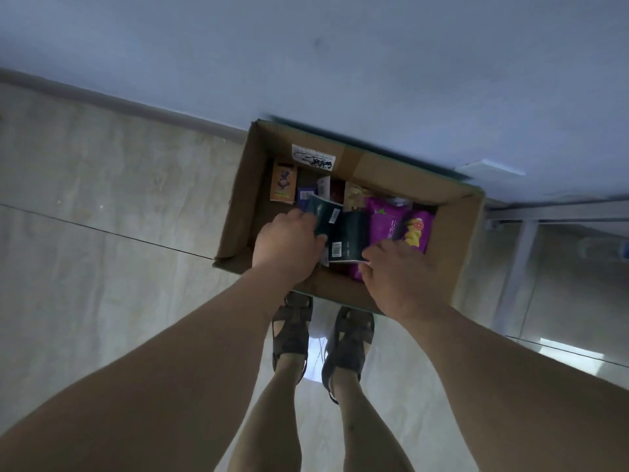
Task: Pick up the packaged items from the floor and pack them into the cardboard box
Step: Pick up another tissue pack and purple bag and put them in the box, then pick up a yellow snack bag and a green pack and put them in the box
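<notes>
Against the wall, on glossy pale floor tiles (pixel 102 185), corrugated cardboard box (pixel 452 233) stands open. Left hand (pixel 286 243) grips a dark glossy packet (pixel 326 216) inside; right hand (pixel 398 277), fingers curled, holds a second dark packet (pixel 352 238) beside purple crinkled bags (pixel 391 223). Orange carton (pixel 283 182) upright at far-left corner.

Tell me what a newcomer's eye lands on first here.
Both hands reach into the open cardboard box against the wall: the left hand grips a dark green packet, the right hand touches another. Bright purple snack bags fill the box's right side.
</notes>
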